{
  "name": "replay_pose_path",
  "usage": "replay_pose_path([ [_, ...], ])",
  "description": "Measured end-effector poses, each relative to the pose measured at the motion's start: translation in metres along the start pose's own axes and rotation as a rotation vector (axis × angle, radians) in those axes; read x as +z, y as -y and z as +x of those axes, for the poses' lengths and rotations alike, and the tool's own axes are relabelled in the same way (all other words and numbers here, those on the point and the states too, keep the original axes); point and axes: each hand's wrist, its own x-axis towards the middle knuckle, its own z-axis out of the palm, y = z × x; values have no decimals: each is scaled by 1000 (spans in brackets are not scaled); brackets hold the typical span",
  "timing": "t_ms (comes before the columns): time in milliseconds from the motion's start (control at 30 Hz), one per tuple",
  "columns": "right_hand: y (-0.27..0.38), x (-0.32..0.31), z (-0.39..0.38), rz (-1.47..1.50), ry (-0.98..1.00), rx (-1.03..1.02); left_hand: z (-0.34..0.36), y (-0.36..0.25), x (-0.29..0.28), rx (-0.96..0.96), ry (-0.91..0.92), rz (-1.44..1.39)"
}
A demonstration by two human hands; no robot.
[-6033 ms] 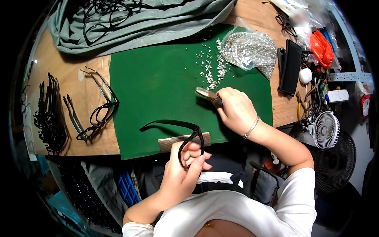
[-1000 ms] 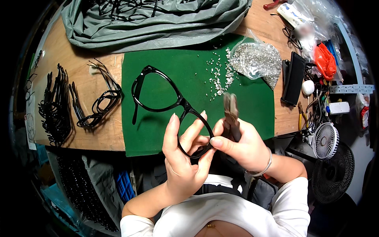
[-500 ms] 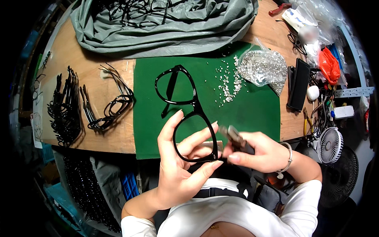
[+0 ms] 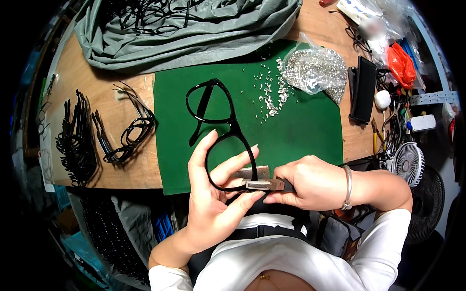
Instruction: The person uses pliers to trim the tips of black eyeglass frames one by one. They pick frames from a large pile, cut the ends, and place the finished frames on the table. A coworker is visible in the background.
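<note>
My left hand grips a black eyeglass frame by its nearer rim, with fingers through and around the lens opening. The frame stands on edge over the green mat, its farther rim and one temple pointing away from me. Closed around the dark handles of metal-jawed pliers, my right hand holds the jaws against the frame's near end corner, just above my left thumb. What sits between the jaws cannot be made out. Behind the jaws a textured flat strip shows at the mat's near edge.
Small silver pieces lie scattered on the green mat beside a clear bag full of them. Stacked black frames stand at left. A grey cloth holds more frames. At right are a black phone-like slab and a fan.
My right hand has brought the pliers left and down onto the frame's near corner. The left hand and frame look nearly still, while the whole view has shifted slightly.
</note>
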Motion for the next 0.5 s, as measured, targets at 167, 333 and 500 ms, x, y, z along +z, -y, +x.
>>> replay_pose_path([
  [167, -2, 3, -1, 8, 47, 47, -1, 3, 0, -22, 1, -15],
  [333, -11, -13, 0, 282, 166, 55, -1, -3, -1, -38, -44, 14],
  [500, -26, 4, 5, 203, 33, 101, 3, 2, -3, -38, -79, 77],
])
